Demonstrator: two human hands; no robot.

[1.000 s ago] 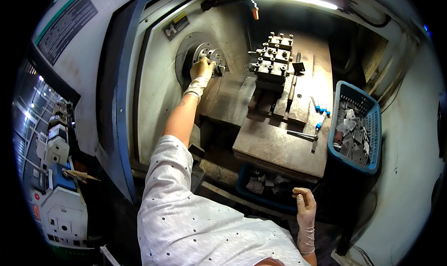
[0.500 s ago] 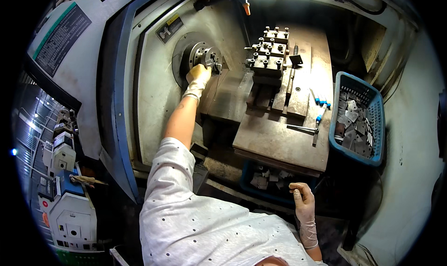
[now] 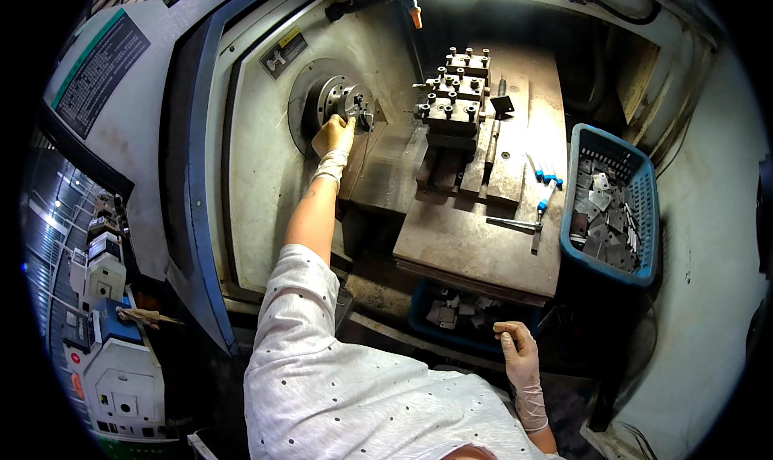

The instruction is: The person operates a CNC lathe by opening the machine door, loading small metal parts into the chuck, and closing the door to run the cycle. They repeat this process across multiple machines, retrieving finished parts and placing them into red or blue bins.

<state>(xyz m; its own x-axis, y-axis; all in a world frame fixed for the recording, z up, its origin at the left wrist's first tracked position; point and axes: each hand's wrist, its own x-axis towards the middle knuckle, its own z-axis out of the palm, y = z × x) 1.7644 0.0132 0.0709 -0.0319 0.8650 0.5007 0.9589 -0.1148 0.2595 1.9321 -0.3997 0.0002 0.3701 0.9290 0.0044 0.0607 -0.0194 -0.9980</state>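
My left hand (image 3: 334, 136), in a pale glove, reaches to the lathe's round metal chuck (image 3: 351, 101). Its fingers are closed, with a fingertip against the chuck's front face; anything between them is too small to tell. The chuck sits on a spindle plate in the light machine wall. Lower right, my gloved right hand (image 3: 519, 354) is held in front of my body, thumb and fingers curled together. What it holds, if anything, cannot be made out. Beyond that hand, a low blue bin (image 3: 419, 308) of flat metal pieces stands under the machine bed.
Tool holders (image 3: 451, 109) with several upright bolts stand right of the chuck on the metal slide (image 3: 451, 238). Blue-tipped brushes (image 3: 545, 178) and a T-shaped metal tool (image 3: 515, 222) lie on it. A blue basket (image 3: 570, 246) of metal plates stands at the right. A coolant nozzle (image 3: 415, 17) hangs above.
My left hand has turned at the wrist, its knuckles lifting and a finger now pointing up at the chuck face. The whole view has shifted slightly. My right hand keeps its curled pose.
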